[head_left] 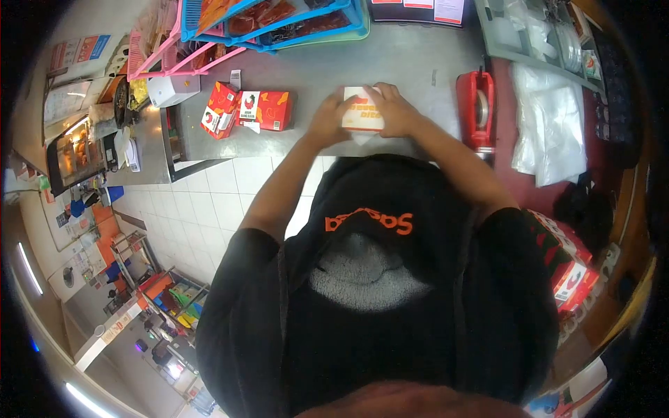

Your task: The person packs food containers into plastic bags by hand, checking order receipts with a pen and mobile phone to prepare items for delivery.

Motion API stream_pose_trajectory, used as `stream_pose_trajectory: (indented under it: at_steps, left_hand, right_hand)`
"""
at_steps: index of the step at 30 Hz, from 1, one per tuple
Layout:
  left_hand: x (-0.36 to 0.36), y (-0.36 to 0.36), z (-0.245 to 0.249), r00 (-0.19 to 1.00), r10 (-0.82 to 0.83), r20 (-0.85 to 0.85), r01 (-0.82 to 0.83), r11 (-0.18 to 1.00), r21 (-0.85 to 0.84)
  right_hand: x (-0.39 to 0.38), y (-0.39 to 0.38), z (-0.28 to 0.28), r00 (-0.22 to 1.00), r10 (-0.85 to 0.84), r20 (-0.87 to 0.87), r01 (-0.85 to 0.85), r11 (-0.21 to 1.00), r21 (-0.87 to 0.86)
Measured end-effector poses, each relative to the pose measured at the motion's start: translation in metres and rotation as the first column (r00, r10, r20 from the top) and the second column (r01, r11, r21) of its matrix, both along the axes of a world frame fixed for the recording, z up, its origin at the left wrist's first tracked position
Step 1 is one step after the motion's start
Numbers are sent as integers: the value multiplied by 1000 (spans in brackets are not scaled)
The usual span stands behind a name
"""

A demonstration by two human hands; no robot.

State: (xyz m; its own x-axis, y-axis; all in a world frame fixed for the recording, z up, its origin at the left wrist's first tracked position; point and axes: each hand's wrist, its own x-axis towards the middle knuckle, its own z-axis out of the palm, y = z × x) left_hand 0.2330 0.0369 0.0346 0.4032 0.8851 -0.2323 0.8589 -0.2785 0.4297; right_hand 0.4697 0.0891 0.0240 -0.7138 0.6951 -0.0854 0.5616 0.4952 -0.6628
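A small white food box (363, 111) with orange and yellow lettering sits at the near edge of the metal counter. My left hand (330, 120) grips its left side, and my right hand (393, 111) is closed around its right side. Both thumbs are toward the box's top. Left of my hands stand two red boxes with a rooster logo: a wider red box (277, 110) and a slanted red box (220, 110). To the right is a red tape dispenser (477, 110) with a roll in it.
Blue baskets (279, 31) and a pink basket (174, 59) line the back left, holding packets. A white box (173, 90) stands near them. On the right lie clear plastic bags (548, 125) below a grey rack (519, 52). More red boxes (570, 272) are stacked by my right elbow.
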Motion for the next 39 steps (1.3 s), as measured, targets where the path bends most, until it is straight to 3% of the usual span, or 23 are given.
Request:
stream_pose_trajectory:
  at_steps: [2, 8, 12, 21, 23, 24, 25, 26, 27, 29, 30, 32, 34, 36, 37, 39]
  left_hand:
    - [3, 6, -14, 993, -7, 118, 2, 999, 39]
    - [5, -1, -36, 977, -40, 208, -7, 975, 220]
    - [9, -7, -43, 956, 14, 292, -61, 987, 152]
    - [14, -10, -51, 942, 72, 327, -144, 969, 200]
    - [15, -12, -45, 939, 86, 334, -155, 970, 185]
    - [17, -14, -38, 936, 98, 338, -166, 970, 178]
    - [22, -15, -30, 959, 97, 266, -177, 938, 297]
    - [25, -12, -23, 976, 105, 191, -177, 892, 416]
    - [25, -10, -22, 974, 115, 197, -189, 891, 414]
    - [26, -12, -19, 985, -61, 163, -4, 928, 373]
    - [30, -12, -13, 984, -57, 168, -9, 930, 368]
    - [37, -11, 4, 990, -134, 42, 123, 971, 207]
    - [39, -8, 11, 991, -129, 25, 122, 975, 188]
    - [40, -4, 16, 992, -125, 7, 122, 978, 170]
    - [39, -3, 18, 988, -148, -42, 152, 980, 127]
    - [41, -1, 24, 980, -174, -92, 182, 980, 82]
  right_hand:
    - [2, 2, 3, 999, 23, -30, -22, 1000, 17]
    - [6, -1, -3, 998, 63, 6, -63, 997, 41]
    - [8, -3, 3, 996, 84, 35, -84, 996, 0]
    - [11, -2, -1, 990, 142, 23, -142, 990, -3]
    - [15, -8, -9, 985, 13, -175, -5, 999, 45]
    - [14, -18, -16, 985, 22, -170, -16, 999, 38]
    - [12, -30, -22, 901, -312, -301, 222, 928, -299]
    - [13, -35, -28, 717, -630, -299, 359, 700, -617]
    - [14, -36, -28, 595, -790, -146, 355, 422, -834]
    - [16, -39, -29, 579, -804, -135, 274, 347, -897]
    - [17, -41, -32, 556, -821, -130, 181, 272, -945]
    - [17, -36, -44, 534, -841, -93, 191, 226, -955]
    - [12, -30, -32, 506, -860, -62, 195, 184, -963]
    - [12, -22, -19, 393, -919, 26, 107, 17, -994]
    - [15, -21, -20, 393, -919, 28, 107, 16, -994]
    - [24, -16, -23, 555, -832, -18, 3, 23, -1000]
